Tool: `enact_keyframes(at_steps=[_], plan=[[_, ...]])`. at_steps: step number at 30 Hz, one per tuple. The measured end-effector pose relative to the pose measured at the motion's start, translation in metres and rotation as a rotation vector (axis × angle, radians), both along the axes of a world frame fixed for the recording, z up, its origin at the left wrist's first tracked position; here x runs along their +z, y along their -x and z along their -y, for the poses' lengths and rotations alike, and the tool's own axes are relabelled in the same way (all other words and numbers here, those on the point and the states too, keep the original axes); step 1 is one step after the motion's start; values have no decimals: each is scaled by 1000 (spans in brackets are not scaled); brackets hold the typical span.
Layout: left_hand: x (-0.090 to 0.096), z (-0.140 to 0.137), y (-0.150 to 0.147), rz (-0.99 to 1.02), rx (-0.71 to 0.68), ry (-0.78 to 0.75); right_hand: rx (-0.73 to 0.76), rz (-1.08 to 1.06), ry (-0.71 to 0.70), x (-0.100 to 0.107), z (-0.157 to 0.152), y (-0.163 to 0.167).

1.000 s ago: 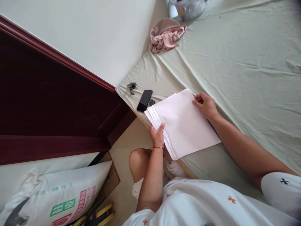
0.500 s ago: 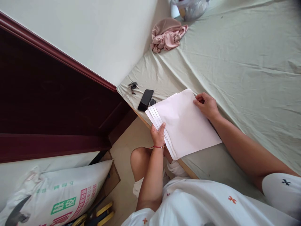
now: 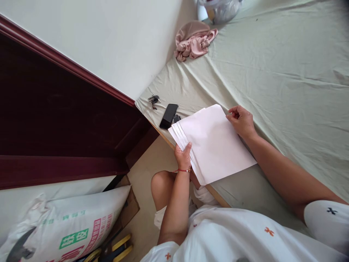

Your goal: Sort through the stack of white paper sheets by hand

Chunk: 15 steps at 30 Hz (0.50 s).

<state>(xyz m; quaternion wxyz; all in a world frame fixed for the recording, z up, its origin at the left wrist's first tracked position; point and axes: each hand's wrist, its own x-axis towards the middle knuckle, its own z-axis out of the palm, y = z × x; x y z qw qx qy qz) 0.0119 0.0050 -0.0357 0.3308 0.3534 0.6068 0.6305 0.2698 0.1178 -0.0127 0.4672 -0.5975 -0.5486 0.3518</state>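
A stack of white paper sheets [image 3: 220, 145] lies tilted across the bed's edge, its left side fanned into several layers. My left hand [image 3: 183, 156] grips that fanned side, thumb on top and the other fingers hidden underneath. At the far right edge of the paper, my right hand [image 3: 242, 122] is closed in a pinch, with thumb and forefinger at the rim of the top sheet. Just beyond the stack's upper left corner are a black phone [image 3: 168, 116] and a small black object [image 3: 177, 118], partly covered by the paper.
Keys [image 3: 154, 100] lie near the corner of the green bedsheet [image 3: 286, 72]. Farther back are a crumpled pink cloth [image 3: 194, 42] and a clear plastic container [image 3: 222, 11]. A dark red wooden panel [image 3: 68, 102] stands left, above a large white printed sack [image 3: 73, 225].
My right hand has shifted slightly right, and the paper's upper corner has dropped a little. My left hand keeps its hold in the same place.
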Motion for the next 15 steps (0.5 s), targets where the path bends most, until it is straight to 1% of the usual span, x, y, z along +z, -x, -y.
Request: enact_keyframes(at_steps=[9,12,15], plan=[[-2,0,1,11,13,-6,44,67,-4,3,0,1],[-1,-1,0,11,22,6,61,83,-35,3,1,1],[-1,-1,0,7,25,1,166,103,-96,4,2,0]])
